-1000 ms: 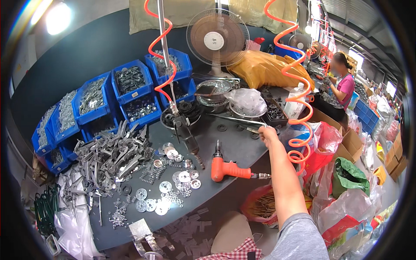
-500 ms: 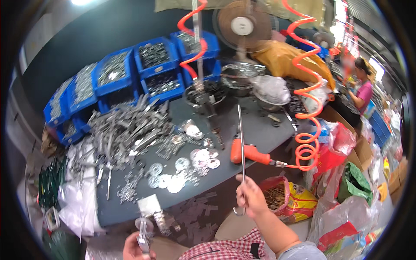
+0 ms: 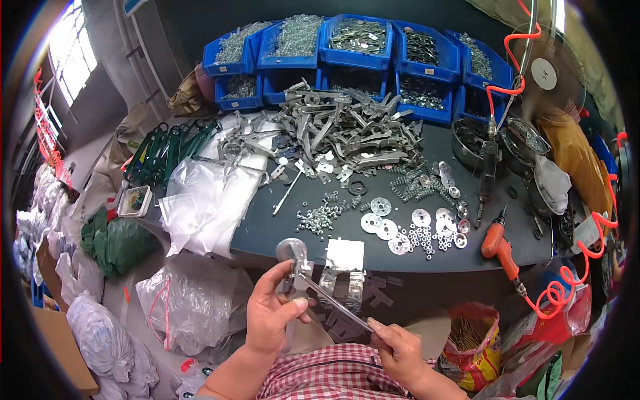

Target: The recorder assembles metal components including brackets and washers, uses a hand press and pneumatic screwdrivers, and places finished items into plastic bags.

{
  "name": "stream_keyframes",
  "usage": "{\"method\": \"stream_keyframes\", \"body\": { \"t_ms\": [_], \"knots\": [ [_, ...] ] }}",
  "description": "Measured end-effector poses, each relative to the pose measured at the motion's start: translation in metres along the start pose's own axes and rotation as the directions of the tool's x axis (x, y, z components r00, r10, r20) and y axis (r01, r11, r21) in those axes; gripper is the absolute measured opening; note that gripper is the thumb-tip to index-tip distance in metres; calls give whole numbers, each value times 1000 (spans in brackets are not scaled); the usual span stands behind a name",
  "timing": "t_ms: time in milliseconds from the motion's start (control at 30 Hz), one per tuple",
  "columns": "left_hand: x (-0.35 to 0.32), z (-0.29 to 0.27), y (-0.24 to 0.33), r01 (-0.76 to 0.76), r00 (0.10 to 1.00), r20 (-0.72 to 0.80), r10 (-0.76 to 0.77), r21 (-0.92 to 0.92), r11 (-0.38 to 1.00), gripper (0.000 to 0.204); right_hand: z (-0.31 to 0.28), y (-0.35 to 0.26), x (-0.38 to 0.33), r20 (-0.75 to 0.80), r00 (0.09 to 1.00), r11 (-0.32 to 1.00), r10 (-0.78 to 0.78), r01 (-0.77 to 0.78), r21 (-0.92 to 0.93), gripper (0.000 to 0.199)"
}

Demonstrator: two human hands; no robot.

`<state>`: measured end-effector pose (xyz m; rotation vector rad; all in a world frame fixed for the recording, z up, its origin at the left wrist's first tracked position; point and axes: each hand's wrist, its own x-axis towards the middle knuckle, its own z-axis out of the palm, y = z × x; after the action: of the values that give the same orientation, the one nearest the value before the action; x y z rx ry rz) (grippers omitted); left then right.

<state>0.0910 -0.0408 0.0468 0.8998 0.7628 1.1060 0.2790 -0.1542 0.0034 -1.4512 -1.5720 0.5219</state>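
Left hand clamped on metal bracket with round disc, right hand pinching thin rod, both held below desk edge. I'd keep rod aligned with bracket hole, feed slowly, no forcing.

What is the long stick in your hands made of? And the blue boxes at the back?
The thin rod, held between the left hand and right hand, looks like bare metal: grey with a dull shine. The blue bins look like moulded plastic: even, bright colour and smooth walls. They hold small grey metal-looking parts.
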Motion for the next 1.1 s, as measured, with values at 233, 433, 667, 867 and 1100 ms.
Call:
{"method": "stream_keyframes", "body": {
  "t_ms": [233, 433, 667, 867, 1100],
  "knots": [
    [9, -18, -13, -455, 872, 151, 466, 602, 656, 52, -10, -2, -6, 67, 997, 982, 37, -24, -188, 37],
    [15, -17, -6, -609, 768, 471, 435, 746, 268, 53, -4, 15, 9, 629, 656, 403, 418, -754, 518, 34],
    [19, -18, -19, -614, 728, 435, 531, 758, 220, 51, 30, 10, 37, 77, 994, 992, 76, -84, 97, 33],
    [20, -31, -11, -636, 717, 479, 507, 746, 195, 50, 0, 39, 112, 449, 860, 955, 243, -293, 44, 32],
    [20, -18, 1, -723, 645, 625, 440, 685, 87, 48, -33, 140, 241, -125, 961, 594, 247, -252, -764, 21]
  ]
}}
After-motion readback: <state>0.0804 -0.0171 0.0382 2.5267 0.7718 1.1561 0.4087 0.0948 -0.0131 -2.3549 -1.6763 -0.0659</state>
